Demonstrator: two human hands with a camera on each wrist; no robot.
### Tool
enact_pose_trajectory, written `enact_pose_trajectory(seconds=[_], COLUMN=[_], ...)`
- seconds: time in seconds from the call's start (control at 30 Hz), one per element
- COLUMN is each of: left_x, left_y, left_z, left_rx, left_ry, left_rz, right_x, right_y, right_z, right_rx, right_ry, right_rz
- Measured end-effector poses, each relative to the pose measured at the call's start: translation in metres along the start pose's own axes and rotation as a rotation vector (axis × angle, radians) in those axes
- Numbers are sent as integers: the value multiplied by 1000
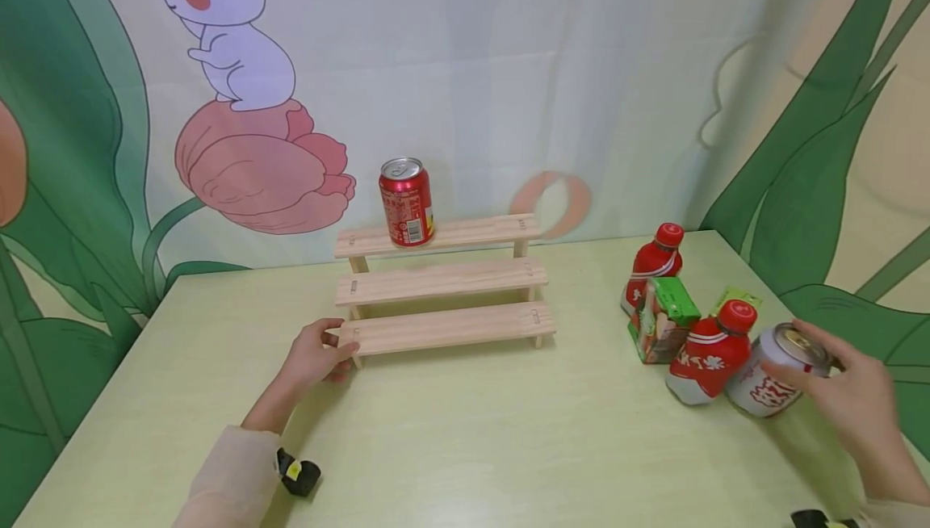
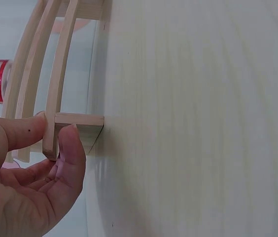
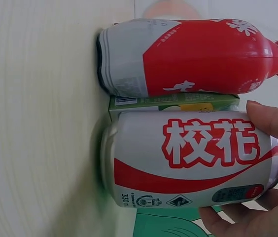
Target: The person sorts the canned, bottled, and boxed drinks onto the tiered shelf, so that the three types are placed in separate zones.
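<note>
A three-tier wooden display rack (image 1: 443, 329) stands towards the back of the table, and my left hand (image 1: 320, 353) pinches the left end of its lowest board. In the left wrist view the thumb presses the board (image 2: 59, 74) from one side, with fingers curled round near the leg (image 2: 80, 120). A red drink can (image 1: 407, 205) is upright on the top tier. At the right, my right hand (image 1: 857, 391) holds a white can with red lettering (image 1: 770, 370) around its upper part. That can is beside a red-and-white bottle (image 1: 708, 354).
Behind that bottle stand a green carton (image 1: 668, 318) and a second red bottle (image 1: 656, 266), with a light green item (image 1: 737, 298) partly hidden. A printed curtain (image 1: 465, 92) hangs along the table's back edge. The pale table (image 1: 465, 447) extends to the front.
</note>
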State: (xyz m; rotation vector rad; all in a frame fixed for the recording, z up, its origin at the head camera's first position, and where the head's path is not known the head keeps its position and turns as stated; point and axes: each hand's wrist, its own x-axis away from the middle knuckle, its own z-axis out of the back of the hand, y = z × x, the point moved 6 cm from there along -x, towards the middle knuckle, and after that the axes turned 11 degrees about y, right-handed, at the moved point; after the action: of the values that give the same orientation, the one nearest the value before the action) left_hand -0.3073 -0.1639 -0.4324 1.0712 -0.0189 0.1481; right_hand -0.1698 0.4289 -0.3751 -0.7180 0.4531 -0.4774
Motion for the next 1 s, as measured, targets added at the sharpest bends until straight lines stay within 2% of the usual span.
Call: enact_pose_trajectory(seconds=[0.33,1.0], left_x=[-1,-1], left_y=[0,-2], left_z=[0,-1], left_rx=[11,12], left_ry=[-10,-12], left_rz=[5,20], right_x=[3,18], right_y=[-6,-30], right_z=[18,33], right_rx=[12,30], right_ry=[99,36], right_rz=[21,-55])
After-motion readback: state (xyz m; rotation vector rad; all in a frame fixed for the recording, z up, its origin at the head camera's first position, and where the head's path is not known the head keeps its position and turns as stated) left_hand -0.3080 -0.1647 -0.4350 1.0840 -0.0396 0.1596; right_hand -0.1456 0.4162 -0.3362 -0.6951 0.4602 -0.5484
